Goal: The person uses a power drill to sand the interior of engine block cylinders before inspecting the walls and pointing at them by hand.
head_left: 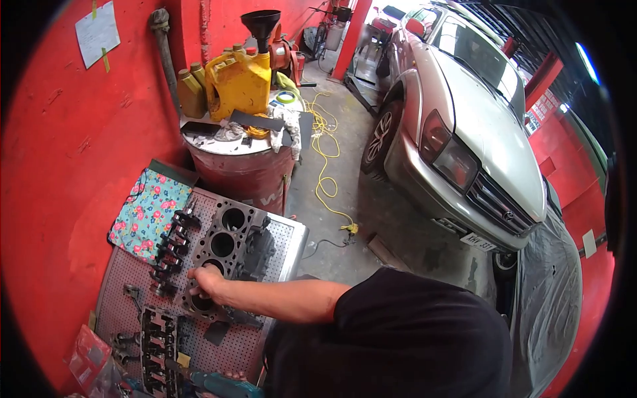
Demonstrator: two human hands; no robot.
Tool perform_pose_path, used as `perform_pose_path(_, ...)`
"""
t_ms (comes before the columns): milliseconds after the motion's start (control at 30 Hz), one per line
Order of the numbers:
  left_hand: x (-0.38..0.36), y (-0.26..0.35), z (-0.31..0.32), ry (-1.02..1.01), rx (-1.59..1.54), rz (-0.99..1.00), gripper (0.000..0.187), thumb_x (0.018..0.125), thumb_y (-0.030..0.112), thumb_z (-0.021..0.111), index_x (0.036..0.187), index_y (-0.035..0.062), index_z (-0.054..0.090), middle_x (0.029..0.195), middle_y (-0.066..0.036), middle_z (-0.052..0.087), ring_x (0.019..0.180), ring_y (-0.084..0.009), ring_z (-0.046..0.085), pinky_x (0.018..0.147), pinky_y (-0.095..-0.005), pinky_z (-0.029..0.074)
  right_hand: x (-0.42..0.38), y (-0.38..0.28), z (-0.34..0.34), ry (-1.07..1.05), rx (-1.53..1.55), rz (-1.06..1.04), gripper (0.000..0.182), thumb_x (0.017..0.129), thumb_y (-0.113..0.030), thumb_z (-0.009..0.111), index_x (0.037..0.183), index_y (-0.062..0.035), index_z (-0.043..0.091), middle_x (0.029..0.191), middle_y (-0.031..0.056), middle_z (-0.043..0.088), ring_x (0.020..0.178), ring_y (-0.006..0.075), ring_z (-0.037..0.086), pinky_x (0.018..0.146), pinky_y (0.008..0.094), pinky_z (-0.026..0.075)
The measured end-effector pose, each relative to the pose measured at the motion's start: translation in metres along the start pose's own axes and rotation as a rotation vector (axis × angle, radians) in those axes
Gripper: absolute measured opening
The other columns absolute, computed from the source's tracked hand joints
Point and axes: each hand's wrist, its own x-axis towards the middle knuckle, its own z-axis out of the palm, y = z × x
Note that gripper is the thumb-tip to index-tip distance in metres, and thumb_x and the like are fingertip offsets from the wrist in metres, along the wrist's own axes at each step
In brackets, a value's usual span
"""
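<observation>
My right hand (210, 282) is on the top face of a grey engine block (211, 240), by the third round bore from the back. Its visible fingers look spread apart, and I make out nothing held in them; some fingertips are hidden. The block lies on a perforated metal table (282, 247). Just left of it lies a dark crankshaft (174, 247). Nearer the bottom edge is a long metal engine part (159, 348), with a teal tool (222, 385) beside it. My left hand is outside the picture.
A flowered cloth-like item (149, 212) lies at the table's back left. Behind stands a drum (232, 174) bearing a yellow jug (239, 83) and a black funnel (261, 23). A yellow cord (323, 182) crosses the floor. A silver car (458, 126) stands to the right.
</observation>
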Motion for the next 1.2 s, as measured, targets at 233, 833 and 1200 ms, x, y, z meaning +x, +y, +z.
perform_pose_path(233, 0.025, -0.005, -0.053, 0.011, -0.1, -0.097, 0.081, 0.093, 0.076, 0.042, 0.128, 0.0048, 0.059, 0.114, -0.016, 0.064, 0.098, -0.0322, 0.06, 0.095, -0.0494, 0.047, 0.022, 0.003, -0.011, -0.026, -0.206, 0.067, 0.033, 0.095, -0.033, 0.05, 0.118, -0.015, 0.065, 0.079, 0.0179, 0.072, 0.06, 0.0249, 0.059, 0.056, 0.0403, 0.046)
perform_pose_path(833, 0.002, -0.021, -0.011, 0.076, -0.048, 0.135, 0.08, 0.096, 0.073, 0.039, 0.124, 0.0006, 0.055, 0.095, -0.016, 0.062, 0.084, -0.0289, 0.06, 0.084, -0.0456, 0.049, 0.015, -0.033, -0.049, 0.041, -1.338, -1.055, 0.072, 0.077, -0.019, 0.081, 0.141, -0.0062, 0.052, 0.131, 0.0112, 0.063, 0.108, 0.0278, 0.064, 0.091, 0.0412, 0.052)
perform_pose_path(1200, -0.054, -0.084, 0.027, 0.341, -0.029, 0.539, 0.082, 0.096, 0.073, 0.04, 0.121, -0.0034, 0.055, 0.092, -0.016, 0.062, 0.08, -0.0289, 0.062, 0.078, -0.0451, 0.052, 0.077, -0.079, -0.022, -0.552, -2.493, -1.287, 0.045, 0.079, -0.037, 0.078, 0.113, -0.0113, 0.066, 0.114, 0.0064, 0.067, 0.115, 0.0273, 0.061, 0.1, 0.0446, 0.046)
